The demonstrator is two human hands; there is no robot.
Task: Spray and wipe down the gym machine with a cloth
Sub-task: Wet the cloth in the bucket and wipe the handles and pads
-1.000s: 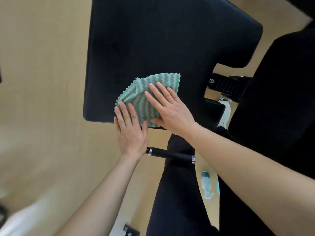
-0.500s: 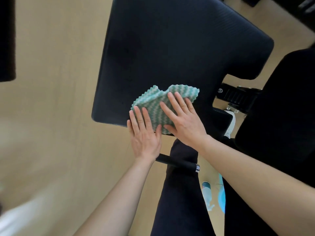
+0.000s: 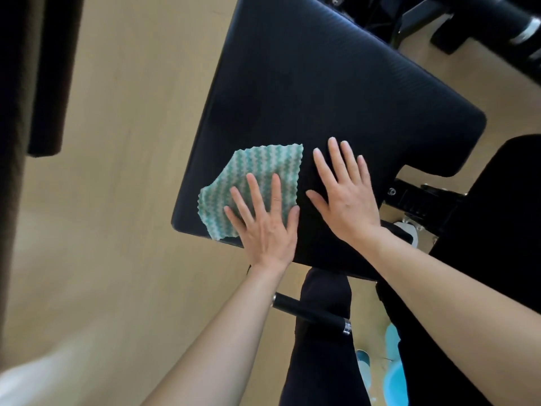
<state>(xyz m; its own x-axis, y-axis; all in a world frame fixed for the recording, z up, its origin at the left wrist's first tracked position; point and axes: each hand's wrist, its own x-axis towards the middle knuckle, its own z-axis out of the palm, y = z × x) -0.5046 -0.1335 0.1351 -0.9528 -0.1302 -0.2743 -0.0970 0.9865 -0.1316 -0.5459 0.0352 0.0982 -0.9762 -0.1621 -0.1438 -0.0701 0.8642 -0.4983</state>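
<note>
Head cam, only 1 view. The big black pad (image 3: 336, 83) of the gym machine fills the middle. The green-and-white cloth (image 3: 260, 171) lies flat on the pad's near left corner.

The L hand (image 3: 263, 227) lies on the cloth. Its fingers are straight and spread, and they press the cloth's near half down. The R hand (image 3: 348, 200) is flat too, w/ fingers spread. It sits on bare pad just beside the cloth's right edge and doesn't touch the cloth. So the L hand is the 1 that can push it.

The cloth's long side runs from the near left edge up and to the right. Most of the pad lies farther from both hands, up & to the right. I think the next wipe should go that way.

Below the pad is a black bar (image 3: 310, 313). Lower still is a blue-and-white thing (image 3: 364, 367). It may be the spray bottle, but I can't tell.
</note>
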